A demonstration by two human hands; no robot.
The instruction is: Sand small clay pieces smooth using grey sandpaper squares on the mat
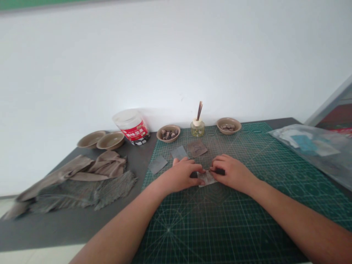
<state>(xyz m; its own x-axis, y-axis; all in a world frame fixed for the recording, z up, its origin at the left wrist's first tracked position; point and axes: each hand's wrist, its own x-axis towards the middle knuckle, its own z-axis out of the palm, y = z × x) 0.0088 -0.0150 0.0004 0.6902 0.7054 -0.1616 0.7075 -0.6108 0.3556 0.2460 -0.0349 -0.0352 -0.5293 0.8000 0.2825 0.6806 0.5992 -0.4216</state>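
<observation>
A small pale, creased piece [206, 177] lies on the green cutting mat [192, 227], between my two hands. My left hand [184, 174] pinches its left side, thumb below and forefinger above. At its right side my right hand [229, 171] is closed on the edge, fingers bent. Beyond my left hand rest a brown square with a dark drawn shape [197, 148] and a grey square [179, 152]. Another grey square [157, 165] lies farther left.
Along the wall stand a bowl of dark pieces [168, 134], a reed diffuser [197, 128], another bowl [228, 126] and a tub [133, 128]. Two bowls [110, 140] and crumpled cloths [96, 172] lie left. A plastic bag [316, 145] lies right.
</observation>
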